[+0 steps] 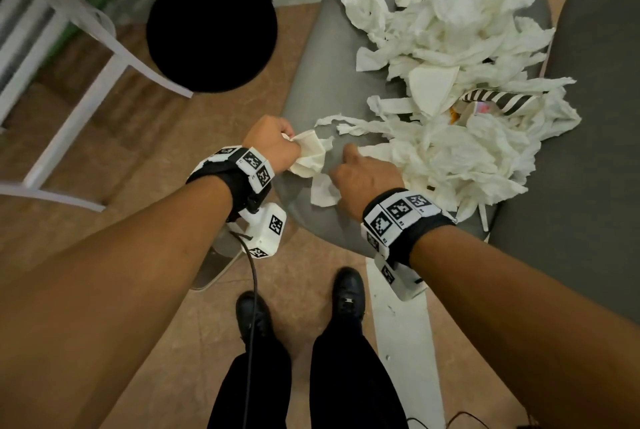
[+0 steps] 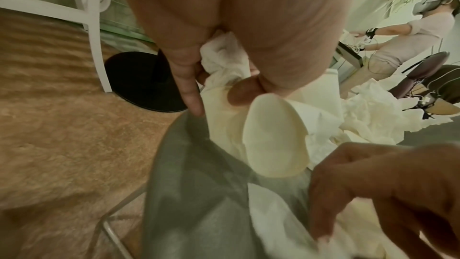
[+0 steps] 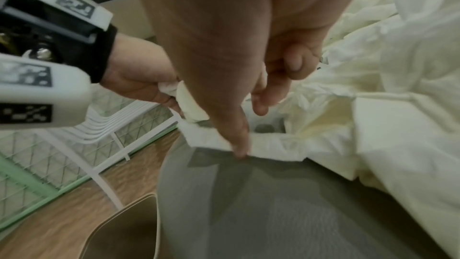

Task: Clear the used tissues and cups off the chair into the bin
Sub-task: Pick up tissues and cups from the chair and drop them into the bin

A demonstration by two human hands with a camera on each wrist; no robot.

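Observation:
A grey chair seat (image 1: 322,65) carries a heap of crumpled white tissues (image 1: 460,58) with paper cups in it, one of them black-and-white striped (image 1: 502,99). At the seat's near left edge my left hand (image 1: 289,143) grips a squashed white cup (image 2: 273,141) together with a wad of tissue (image 2: 219,60). Beside it my right hand (image 1: 341,169) hovers over a flat tissue piece (image 1: 323,193). In the right wrist view its index fingertip (image 3: 239,151) touches that tissue's (image 3: 216,143) edge while the thumb stays off it.
The dark grey chair back (image 1: 588,117) rises on the right. A black round pedestal base (image 1: 211,30) and white frame legs (image 1: 86,82) stand on the wooden floor to the left. A tan curved rim (image 3: 119,229) sits below the seat edge. Another person (image 2: 408,32) works far behind.

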